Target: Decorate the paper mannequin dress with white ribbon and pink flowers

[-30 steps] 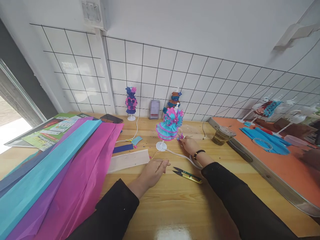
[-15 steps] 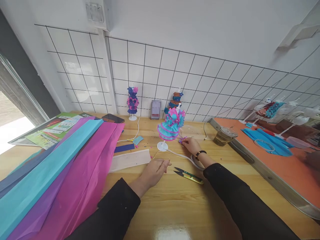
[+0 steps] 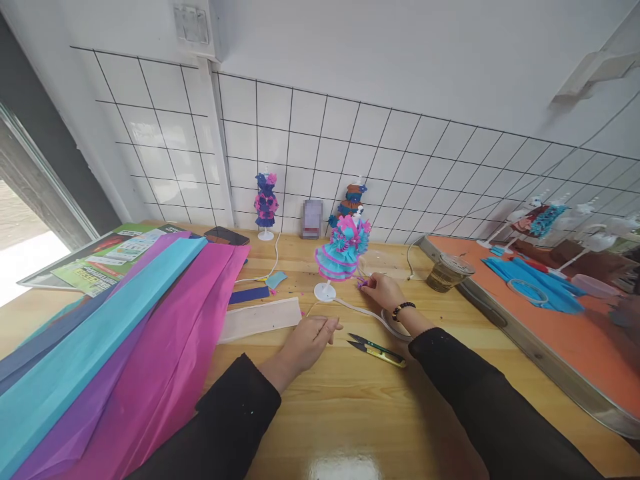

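A small doll in a turquoise and pink ruffled paper dress stands on a white round stand on the wooden table. My right hand lies just right of the stand, fingers pinched on a tiny purple paper piece. My left hand rests on the table with fingers curled, pinching a thin white strip that runs toward the stand. Yellow-handled thread snips lie between my hands.
Long sheets of turquoise, purple and magenta crepe paper cover the left. A white paper strip, a dark phone, two more dressed dolls by the wire grid, a plastic cup, and an orange tray with blue paper surround the work.
My right hand has shifted slightly right and down beside the doll's stand, still pinching the purple piece. The left hand has stayed put.
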{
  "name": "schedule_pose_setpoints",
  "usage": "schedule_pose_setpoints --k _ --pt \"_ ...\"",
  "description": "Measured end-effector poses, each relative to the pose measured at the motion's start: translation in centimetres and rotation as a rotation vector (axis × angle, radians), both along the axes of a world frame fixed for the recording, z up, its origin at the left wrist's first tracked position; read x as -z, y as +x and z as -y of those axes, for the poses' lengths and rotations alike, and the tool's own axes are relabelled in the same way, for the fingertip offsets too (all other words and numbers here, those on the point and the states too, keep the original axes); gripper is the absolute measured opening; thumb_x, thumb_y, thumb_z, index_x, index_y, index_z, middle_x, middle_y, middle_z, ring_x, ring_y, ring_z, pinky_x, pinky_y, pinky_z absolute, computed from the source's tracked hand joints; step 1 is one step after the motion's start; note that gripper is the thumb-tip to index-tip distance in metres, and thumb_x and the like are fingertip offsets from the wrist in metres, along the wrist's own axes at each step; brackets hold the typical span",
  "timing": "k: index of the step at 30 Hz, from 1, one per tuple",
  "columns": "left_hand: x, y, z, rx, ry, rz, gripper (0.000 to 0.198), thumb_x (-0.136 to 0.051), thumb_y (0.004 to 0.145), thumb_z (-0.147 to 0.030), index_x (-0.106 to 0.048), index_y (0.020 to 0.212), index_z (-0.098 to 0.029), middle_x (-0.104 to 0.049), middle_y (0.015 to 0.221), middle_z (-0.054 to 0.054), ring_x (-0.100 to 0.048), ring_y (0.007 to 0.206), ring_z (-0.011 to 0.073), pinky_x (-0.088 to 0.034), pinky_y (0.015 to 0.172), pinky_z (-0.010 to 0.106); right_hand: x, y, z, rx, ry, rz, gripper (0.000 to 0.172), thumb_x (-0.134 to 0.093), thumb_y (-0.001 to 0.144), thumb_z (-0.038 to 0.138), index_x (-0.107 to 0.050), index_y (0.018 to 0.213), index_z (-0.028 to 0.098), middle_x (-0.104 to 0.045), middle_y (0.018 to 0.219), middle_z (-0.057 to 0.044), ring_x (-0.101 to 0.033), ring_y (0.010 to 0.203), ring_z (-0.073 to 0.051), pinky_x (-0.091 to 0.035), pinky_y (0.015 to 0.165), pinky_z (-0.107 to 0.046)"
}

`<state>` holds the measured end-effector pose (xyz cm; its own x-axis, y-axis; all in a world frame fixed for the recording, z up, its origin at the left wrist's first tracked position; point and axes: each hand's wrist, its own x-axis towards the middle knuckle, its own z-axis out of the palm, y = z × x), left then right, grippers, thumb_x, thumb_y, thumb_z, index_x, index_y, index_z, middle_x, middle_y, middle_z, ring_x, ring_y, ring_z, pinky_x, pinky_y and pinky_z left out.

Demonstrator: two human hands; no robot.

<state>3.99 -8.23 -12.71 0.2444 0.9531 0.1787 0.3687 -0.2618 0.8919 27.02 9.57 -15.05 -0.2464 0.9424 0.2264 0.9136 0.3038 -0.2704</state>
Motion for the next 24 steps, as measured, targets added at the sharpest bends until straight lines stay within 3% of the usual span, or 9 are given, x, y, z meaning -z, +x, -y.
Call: schedule_pose_setpoints --k 3,6,13,24 --pt "-0.1 0.0 0.05 0.002 0.001 0.005 0.053 -0.023 0.089 -0.049 -0.051 0.056 -0.019 -0.064 0.065 0.004 -0.061 0.098 0.0193 -0.044 0.075 0.024 0.04 -0.05 0.01 -0.027 -0.012 -0.026 0.013 -0.055 0.072 0.023 -0.063 0.08 0.017 -0.066 0.068 -0.002 -0.057 0.062 -0.014 -0.037 0.055 -0.021" --pt "-0.25 0.04 0.13 0.002 -0.001 0.008 0.052 -0.023 0.089 -0.048 -0.051 0.055 -0.02 -0.064 0.065 0.004 -0.061 0.097 0.019 -0.044 0.075 0.025 0.1 -0.17 -0.05 -0.071 -0.041 -0.053 0.026 -0.05 0.073 0.015 -0.064 0.095 0.019 -0.068 0.071 0.0 -0.06 0.065 -0.013 -0.041 0.059 -0.021" --pt "-0.27 0.01 0.16 -0.006 -0.004 0.005 0.052 -0.023 0.089 -0.048 -0.051 0.055 -0.02 -0.065 0.067 0.004 -0.062 0.095 0.0182 -0.044 0.076 0.025 0.22 -0.12 -0.31 -0.1 -0.097 -0.085 0.026 -0.05 0.071 0.01 -0.072 0.079 0.021 -0.072 0.082 -0.003 -0.064 0.078 -0.018 -0.046 0.071 -0.025" --pt "-0.15 0.03 0.09 -0.002 0.004 -0.01 0.052 -0.024 0.09 -0.046 -0.051 0.055 -0.019 -0.067 0.075 0.005 -0.062 0.094 0.0181 -0.041 0.079 0.025 0.2 -0.06 -0.03 -0.102 -0.132 -0.168 0.019 -0.058 0.073 0.026 -0.072 0.084 0.018 -0.072 0.079 -0.003 -0.065 0.071 -0.018 -0.047 0.062 -0.024"
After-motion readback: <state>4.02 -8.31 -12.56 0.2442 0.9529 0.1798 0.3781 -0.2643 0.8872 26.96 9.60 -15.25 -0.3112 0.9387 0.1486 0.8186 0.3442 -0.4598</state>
